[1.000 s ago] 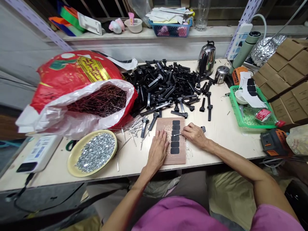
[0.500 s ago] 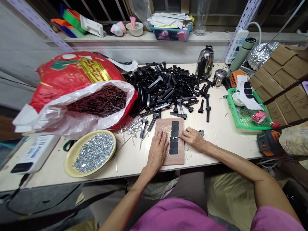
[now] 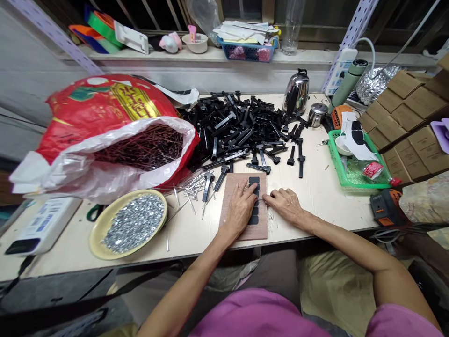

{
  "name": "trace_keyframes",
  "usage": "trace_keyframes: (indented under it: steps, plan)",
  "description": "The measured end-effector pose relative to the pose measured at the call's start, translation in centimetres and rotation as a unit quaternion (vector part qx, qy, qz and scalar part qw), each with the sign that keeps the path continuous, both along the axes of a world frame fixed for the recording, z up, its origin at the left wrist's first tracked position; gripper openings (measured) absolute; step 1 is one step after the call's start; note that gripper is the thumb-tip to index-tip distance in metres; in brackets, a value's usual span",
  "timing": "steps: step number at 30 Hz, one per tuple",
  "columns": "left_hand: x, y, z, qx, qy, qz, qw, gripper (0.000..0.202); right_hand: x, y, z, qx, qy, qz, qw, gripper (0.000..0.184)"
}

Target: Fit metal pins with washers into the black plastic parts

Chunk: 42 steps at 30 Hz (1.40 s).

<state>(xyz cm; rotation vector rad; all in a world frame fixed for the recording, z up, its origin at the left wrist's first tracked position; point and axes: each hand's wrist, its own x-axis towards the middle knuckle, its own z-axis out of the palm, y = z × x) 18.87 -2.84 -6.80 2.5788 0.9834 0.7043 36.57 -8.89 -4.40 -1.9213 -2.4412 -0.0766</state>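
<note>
A brown board lies at the table's front, with a column of black rounded pads on it. My left hand rests on the board with fingers stretched out, its fingertips over the middle pads and hiding some of them. Just right of the board, my right hand pinches a thin metal rod. The rod's tip points left to the pads, close to my left fingertips; whether they touch is unclear. Beyond the board spreads a heap of black plastic clips.
On the left stand a yellow bowl of small shiny metal pieces and a red sack of thin dark rods. Thin silvery rods lie near the board. At right are a green basket, stacked cardboard boxes and a steel kettle.
My left hand has slid right, from the board's left part onto the pads, where its fingers now cover several. My right hand stays at the board's right edge with the rod.
</note>
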Motion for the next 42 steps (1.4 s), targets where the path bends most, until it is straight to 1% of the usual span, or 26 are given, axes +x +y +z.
trace_keyframes:
  steps: [3, 5, 7, 9, 12, 14, 16, 18, 19, 20, 22, 23, 24, 25, 27, 28, 29, 30, 32, 33, 34, 36, 38, 42]
  plan:
    - [0.2, -0.1, -0.1, -0.002, -0.003, 0.000, 1.000, 0.029, -0.2, -0.3, 0.1, -0.013, -0.015, 0.015, 1.000, 0.022]
    - [0.1, -0.1, 0.0, -0.004, -0.011, -0.002, 1.000, 0.029, -0.4, -0.1, 0.1, -0.002, -0.015, 0.031, 0.999, 0.022]
    - [-0.2, -0.3, 0.2, -0.006, -0.028, 0.013, 0.999, 0.026, -0.5, 0.3, 0.0, 0.022, -0.004, 0.031, 0.999, 0.021]
    - [-1.1, -0.6, 0.5, -0.007, -0.053, 0.053, 0.997, 0.024, -0.4, 1.2, -0.2, 0.047, 0.011, 0.017, 0.999, 0.022]
    - [-3.0, -1.3, 0.4, -0.015, -0.074, 0.127, 0.989, 0.032, 0.4, 3.4, -0.3, 0.069, 0.025, 0.009, 0.997, 0.025]
    - [-4.3, -1.9, -0.2, -0.022, -0.072, 0.166, 0.983, 0.040, 1.1, 4.9, -0.2, 0.079, 0.029, 0.024, 0.996, 0.028]
    - [-5.2, -2.4, -1.1, -0.027, -0.066, 0.188, 0.980, 0.048, 1.5, 5.7, -0.2, 0.093, 0.028, 0.044, 0.994, 0.030]
    - [-5.6, -2.9, -2.2, -0.035, -0.061, 0.189, 0.980, 0.054, 1.6, 5.3, -0.3, 0.103, 0.026, 0.082, 0.991, 0.031]
    - [-5.7, -3.0, -2.7, -0.041, -0.061, 0.187, 0.980, 0.056, 1.5, 4.6, -0.4, 0.102, 0.026, 0.117, 0.987, 0.032]
    - [-5.7, -3.1, -3.1, -0.047, -0.062, 0.186, 0.979, 0.056, 1.4, 3.8, -0.6, 0.098, 0.027, 0.166, 0.981, 0.031]
    - [-5.6, -3.2, -3.6, -0.055, -0.070, 0.189, 0.978, 0.058, 1.0, 2.2, -0.9, 0.086, 0.033, 0.280, 0.956, 0.029]
    - [-5.5, -3.3, -3.6, -0.055, -0.076, 0.192, 0.977, 0.058, 0.9, 1.7, -1.0, 0.086, 0.039, 0.315, 0.944, 0.028]
    - [-5.4, -3.3, -3.6, -0.053, -0.082, 0.192, 0.977, 0.058, 1.0, 1.6, -1.0, 0.092, 0.048, 0.313, 0.944, 0.028]
    - [-5.4, -3.3, -3.6, -0.053, -0.087, 0.189, 0.977, 0.058, 1.1, 1.9, -0.9, 0.104, 0.059, 0.279, 0.953, 0.027]
    - [-5.3, -3.3, -3.5, -0.062, -0.089, 0.181, 0.977, 0.058, 1.4, 3.1, -0.7, 0.130, 0.075, 0.163, 0.975, 0.027]
    - [-5.3, -3.3, -3.5, -0.071, -0.088, 0.179, 0.977, 0.058, 1.5, 3.6, -0.6, 0.135, 0.075, 0.121, 0.981, 0.028]
    - [-5.3, -3.3, -3.5, -0.080, -0.087, 0.179, 0.977, 0.057, 1.5, 4.0, -0.6, 0.135, 0.072, 0.113, 0.982, 0.029]
    - [-5.4, -3.3, -3.6, -0.086, -0.086, 0.180, 0.976, 0.057, 1.3, 4.0, -0.7, 0.128, 0.073, 0.152, 0.977, 0.032]
    - [-5.4, -3.3, -3.8, -0.088, -0.087, 0.185, 0.975, 0.056, 0.7, 3.3, -1.0, 0.119, 0.062, 0.253, 0.958, 0.032]
    - [-5.3, -3.2, -3.9, -0.088, -0.087, 0.186, 0.975, 0.056, 0.5, 2.8, -1.2, 0.120, 0.055, 0.284, 0.950, 0.031]
    - [-5.3, -3.2, -4.0, -0.088, -0.089, 0.186, 0.975, 0.055, 0.3, 2.4, -1.3, 0.124, 0.051, 0.288, 0.948, 0.030]
    - [-5.3, -3.2, -4.1, -0.091, -0.096, 0.185, 0.974, 0.055, 0.2, 2.2, -1.2, 0.133, 0.042, 0.260, 0.956, 0.029]
    - [-5.4, -3.2, -4.1, -0.096, -0.100, 0.183, 0.973, 0.055, 0.4, 2.8, -1.0, 0.139, 0.037, 0.224, 0.964, 0.028]
    - [-5.5, -3.1, -3.8, -0.100, -0.095, 0.170, 0.976, 0.055, 0.7, 4.4, -0.5, 0.140, 0.040, 0.203, 0.968, 0.030]
